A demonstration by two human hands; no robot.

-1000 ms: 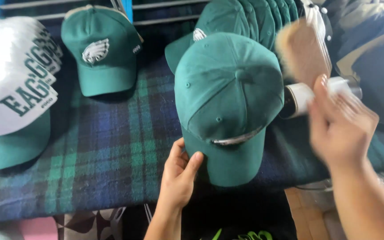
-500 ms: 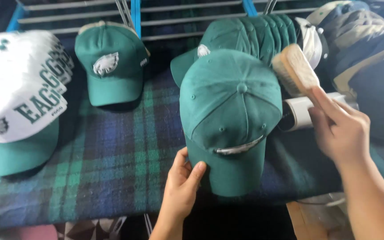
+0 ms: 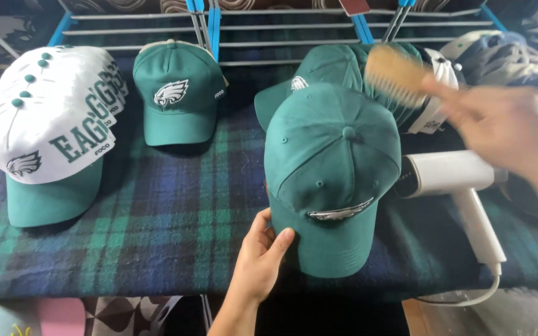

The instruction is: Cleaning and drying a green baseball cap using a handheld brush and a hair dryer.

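One green cap (image 3: pixel 331 177) sits front and centre on the counter, brim toward the viewer, silver emblem at the brim seam. Behind it is a nested row of more green caps (image 3: pixel 337 68); exact count cannot be told. One separate green cap with bird logo (image 3: pixel 179 90) stands back left. Far left is a stack of white caps with green brims (image 3: pixel 51 124); four green top buttons show, so at least four. One white handheld steamer (image 3: pixel 453 180) lies just right of the centre cap, with its cord trailing off the front edge. One wooden brush (image 3: pixel 396 74).

Left hand (image 3: pixel 263 255) comes up from the bottom edge, thumb and fingers pinching the left edge of the centre cap's brim, gripping it. Right hand (image 3: pixel 505 124) is raised at upper right and motion-blurred, closed around the brush handle; the brush head is above the cap's back right, over the nested row. Contact with the cap cannot be told.

The counter is covered by a dark blue-green plaid cloth (image 3: pixel 157 211). Behind it runs a metal rack with blue joints (image 3: pixel 213 25). Folded dark clothing (image 3: pixel 512 56) is piled at far right. Patterned floor or fabric shows below the front edge.
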